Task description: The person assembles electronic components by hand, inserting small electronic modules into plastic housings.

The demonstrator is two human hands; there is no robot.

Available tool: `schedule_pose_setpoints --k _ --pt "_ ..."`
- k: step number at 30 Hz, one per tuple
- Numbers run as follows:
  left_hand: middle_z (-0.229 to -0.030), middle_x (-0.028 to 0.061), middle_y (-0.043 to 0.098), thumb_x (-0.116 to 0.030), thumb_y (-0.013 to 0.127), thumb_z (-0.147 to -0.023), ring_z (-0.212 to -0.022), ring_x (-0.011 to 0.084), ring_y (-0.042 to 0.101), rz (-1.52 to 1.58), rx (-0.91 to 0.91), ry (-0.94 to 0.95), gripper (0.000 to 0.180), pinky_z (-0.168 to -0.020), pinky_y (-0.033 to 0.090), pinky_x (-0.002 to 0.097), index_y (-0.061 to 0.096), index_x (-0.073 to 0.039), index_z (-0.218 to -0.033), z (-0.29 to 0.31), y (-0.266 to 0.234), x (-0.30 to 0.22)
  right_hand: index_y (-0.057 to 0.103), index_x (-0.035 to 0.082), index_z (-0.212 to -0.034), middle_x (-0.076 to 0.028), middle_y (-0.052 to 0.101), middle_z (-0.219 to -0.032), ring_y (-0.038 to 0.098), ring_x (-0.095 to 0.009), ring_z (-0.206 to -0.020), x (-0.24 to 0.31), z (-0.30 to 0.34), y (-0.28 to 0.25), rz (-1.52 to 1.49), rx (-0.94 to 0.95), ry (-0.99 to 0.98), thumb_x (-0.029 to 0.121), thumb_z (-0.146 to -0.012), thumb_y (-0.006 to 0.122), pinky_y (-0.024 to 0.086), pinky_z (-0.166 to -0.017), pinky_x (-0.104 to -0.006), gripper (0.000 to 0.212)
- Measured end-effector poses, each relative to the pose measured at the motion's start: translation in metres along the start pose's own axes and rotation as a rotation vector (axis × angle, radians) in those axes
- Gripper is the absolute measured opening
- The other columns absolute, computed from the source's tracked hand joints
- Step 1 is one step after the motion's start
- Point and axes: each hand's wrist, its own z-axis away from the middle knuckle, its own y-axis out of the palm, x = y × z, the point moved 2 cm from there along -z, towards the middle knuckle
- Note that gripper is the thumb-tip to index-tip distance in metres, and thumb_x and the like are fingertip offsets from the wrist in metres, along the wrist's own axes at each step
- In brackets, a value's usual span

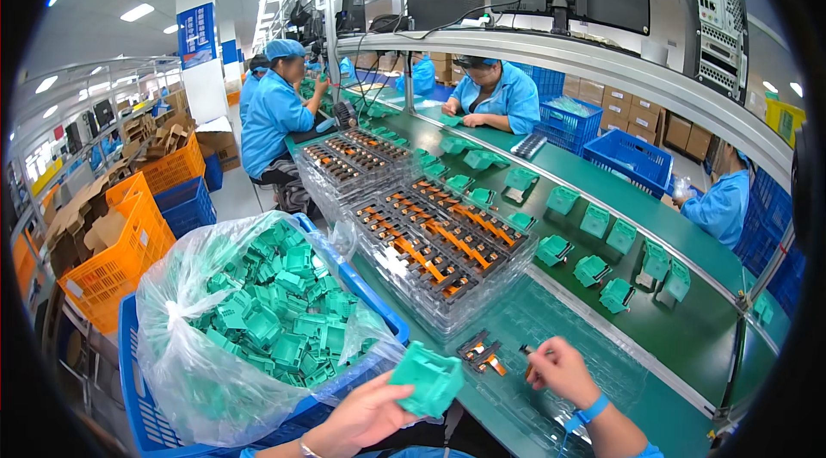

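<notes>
My left hand (366,417) grips a green plastic housing (428,379) by its left side, above the bench's near edge. Pinched in my right hand (564,372) is a small black-and-orange part (527,353), just right of the housing and apart from it. Several similar black-and-orange parts (480,353) lie on the green bench top between my hands. Beyond them stand stacked clear trays (447,320) filled with such parts. To the left, a blue crate (138,406) lined with a clear plastic bag (172,320) holds a heap of green housings (284,320).
A conveyor (551,294) carries rows of green housings (594,221) along the right. A metal frame (602,53) bearing monitors spans overhead. Orange crates (120,251) stand at the left. Co-workers in blue sit at the far left (275,114), across the line (503,96) and at the right (723,204).
</notes>
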Motion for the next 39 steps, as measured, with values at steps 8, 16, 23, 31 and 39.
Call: schedule_pose_setpoints --k 8,16,23,31,39 --pt "-0.124 0.0117 0.049 -0.007 0.058 -0.089 -0.110 0.0194 0.053 -0.258 0.090 -0.069 0.056 -0.092 0.046 0.0338 0.028 0.004 -0.134 -0.038 0.016 0.046 0.049 -0.002 -0.110 -0.016 0.060 -0.091 0.063 -0.022 -0.075 0.014 0.046 -0.027 -0.799 -0.099 -0.122 0.007 -0.089 0.052 0.055 -0.066 -0.0330 0.023" --pt "-0.119 0.0152 0.050 0.005 0.064 -0.080 -0.107 0.0194 0.054 -0.630 0.059 0.299 0.066 -0.089 0.047 0.0321 0.024 0.002 -0.133 -0.056 0.041 0.068 0.064 -0.004 -0.092 -0.008 0.058 -0.092 0.060 -0.015 -0.079 0.024 0.071 -0.037 -0.429 -0.318 -0.442 -0.004 -0.077 0.066 0.052 -0.069 -0.0261 0.016" --pt "-0.120 0.0155 0.049 0.005 0.064 -0.081 -0.110 0.0191 0.052 -0.729 0.051 0.289 0.063 -0.092 0.045 0.0309 0.028 0.002 -0.133 -0.058 0.054 0.086 0.066 -0.002 -0.091 -0.008 0.060 -0.079 0.059 -0.013 -0.069 0.037 0.083 -0.036 -0.129 -0.314 -0.558 0.000 -0.076 0.068 0.049 -0.059 -0.0246 0.016" --pt "-0.123 0.0159 0.047 0.004 0.062 -0.082 -0.111 0.0199 0.051 -0.779 0.082 0.316 0.063 -0.093 0.046 0.0312 0.027 0.005 -0.134 -0.051 0.060 0.095 0.065 0.001 -0.088 -0.008 0.059 -0.074 0.058 -0.017 -0.062 0.026 0.086 -0.028 0.182 -0.341 -0.592 0.006 -0.075 0.069 0.047 -0.055 -0.0282 0.015" --pt "-0.123 0.0163 0.047 0.005 0.061 -0.083 -0.111 0.0198 0.051 -0.828 0.077 0.315 0.061 -0.093 0.045 0.0311 0.027 0.005 -0.134 -0.050 0.060 0.094 0.064 0.003 -0.085 -0.009 0.058 -0.072 0.058 -0.021 -0.061 0.026 0.090 -0.029 0.168 -0.351 -0.582 0.011 -0.075 0.069 0.046 -0.054 -0.0318 0.014"
